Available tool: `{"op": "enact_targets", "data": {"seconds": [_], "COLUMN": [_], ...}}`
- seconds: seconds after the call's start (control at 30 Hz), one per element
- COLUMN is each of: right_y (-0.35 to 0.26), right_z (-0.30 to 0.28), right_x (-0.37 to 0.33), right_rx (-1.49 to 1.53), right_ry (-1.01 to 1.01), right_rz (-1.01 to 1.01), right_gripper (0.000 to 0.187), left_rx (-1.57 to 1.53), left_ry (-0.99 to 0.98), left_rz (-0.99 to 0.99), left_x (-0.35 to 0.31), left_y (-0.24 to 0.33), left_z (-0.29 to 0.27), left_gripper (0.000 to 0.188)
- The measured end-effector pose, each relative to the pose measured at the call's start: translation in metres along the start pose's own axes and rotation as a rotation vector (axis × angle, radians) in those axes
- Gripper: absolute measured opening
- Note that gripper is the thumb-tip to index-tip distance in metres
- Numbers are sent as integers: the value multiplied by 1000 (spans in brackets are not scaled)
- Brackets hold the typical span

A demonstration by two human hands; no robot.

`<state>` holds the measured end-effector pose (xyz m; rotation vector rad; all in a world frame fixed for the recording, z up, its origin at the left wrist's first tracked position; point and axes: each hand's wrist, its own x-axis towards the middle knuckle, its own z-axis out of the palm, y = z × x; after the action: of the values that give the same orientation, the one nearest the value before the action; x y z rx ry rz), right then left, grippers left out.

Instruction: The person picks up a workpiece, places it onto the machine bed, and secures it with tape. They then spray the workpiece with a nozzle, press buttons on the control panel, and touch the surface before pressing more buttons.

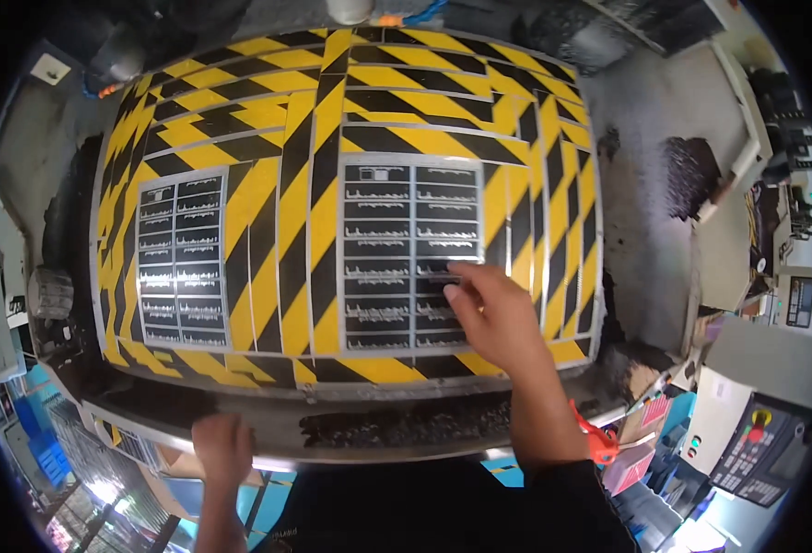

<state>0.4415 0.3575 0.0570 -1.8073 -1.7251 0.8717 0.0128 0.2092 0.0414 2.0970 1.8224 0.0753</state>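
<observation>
My right hand [500, 315] hangs over the right-hand panel of dark strips [380, 251]. Its thumb and index finger come together near the panel's right column, and anything small between them is too dark to make out. The panel holds rows of black pieces with light, jagged edges, split in two columns by a pale bar. At the lower left my left hand [224, 447] is curled by the near ledge [332, 441]; what lies inside its fingers is hidden. A second, narrower panel of similar strips [182, 258] sits to the left.
A plate with yellow and black striped tape [268, 258] surrounds both panels. Dark chips or grime [406, 426] line the near trough. Grey machine walls [650, 212] flank it. At right stand a control panel with a red button [758, 433] and an orange-red tool handle [599, 442].
</observation>
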Motion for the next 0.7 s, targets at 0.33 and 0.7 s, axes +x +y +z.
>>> {"op": "enact_targets", "data": {"seconds": [0.33, 0.7], "right_y": [10, 5], "right_z": [55, 66], "right_x": [128, 148], "right_rx": [-194, -313], "right_ry": [-33, -107], "right_rz": [-348, -208], "right_gripper": [25, 32], "left_rx": [-142, -162], "left_ry": [-47, -170], "left_rz": [32, 60], "left_x": [24, 50], "left_y": [4, 3], "left_z": [4, -4], "left_gripper": [23, 24]}}
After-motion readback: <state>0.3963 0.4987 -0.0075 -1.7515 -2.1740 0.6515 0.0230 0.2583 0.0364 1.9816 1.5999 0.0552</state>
